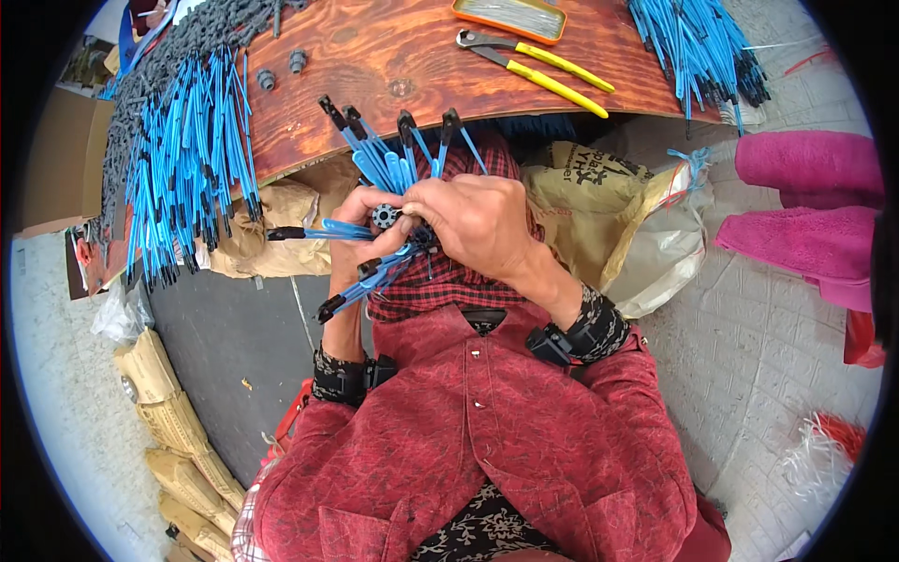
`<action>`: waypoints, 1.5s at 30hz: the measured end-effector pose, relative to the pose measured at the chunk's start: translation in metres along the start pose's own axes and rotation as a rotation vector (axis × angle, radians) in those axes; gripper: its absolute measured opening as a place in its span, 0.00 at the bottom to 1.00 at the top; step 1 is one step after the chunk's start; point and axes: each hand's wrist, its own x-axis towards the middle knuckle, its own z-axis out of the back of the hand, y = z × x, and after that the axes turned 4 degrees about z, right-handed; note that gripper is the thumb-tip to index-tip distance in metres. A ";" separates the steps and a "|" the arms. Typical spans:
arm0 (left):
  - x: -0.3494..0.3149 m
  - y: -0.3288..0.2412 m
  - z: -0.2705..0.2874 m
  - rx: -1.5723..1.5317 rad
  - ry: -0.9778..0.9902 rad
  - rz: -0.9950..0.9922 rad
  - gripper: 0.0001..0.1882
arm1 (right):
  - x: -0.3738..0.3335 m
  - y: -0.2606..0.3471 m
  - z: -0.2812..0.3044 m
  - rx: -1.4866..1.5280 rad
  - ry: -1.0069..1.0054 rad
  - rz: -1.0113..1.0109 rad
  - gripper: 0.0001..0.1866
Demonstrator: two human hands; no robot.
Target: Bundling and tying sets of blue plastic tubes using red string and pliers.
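Observation:
Above my lap, my left hand [358, 217] is closed around a small round hub [385, 216] with a ring of holes in its face. Blue plastic arms [386, 169] with black tips fan out around the hub, some pointing up and others to the left and down. My right hand [478, 225] is closed too, its thumb and fingers pressed together at the hub's right edge. What lies between those fingertips is too small to make out.
On the wooden table [365, 56] are yellow-handled pincers [552, 75], an orange tray [515, 17] of thin metal pins and two loose grey hubs [298, 62]. Blue arms are heaped at left [183, 159] and right [698, 51]. Beneath the table edge stand sacks [646, 225].

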 end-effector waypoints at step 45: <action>-0.004 -0.006 -0.008 0.053 0.104 0.010 0.11 | -0.100 -0.049 0.097 0.778 0.549 -0.791 0.13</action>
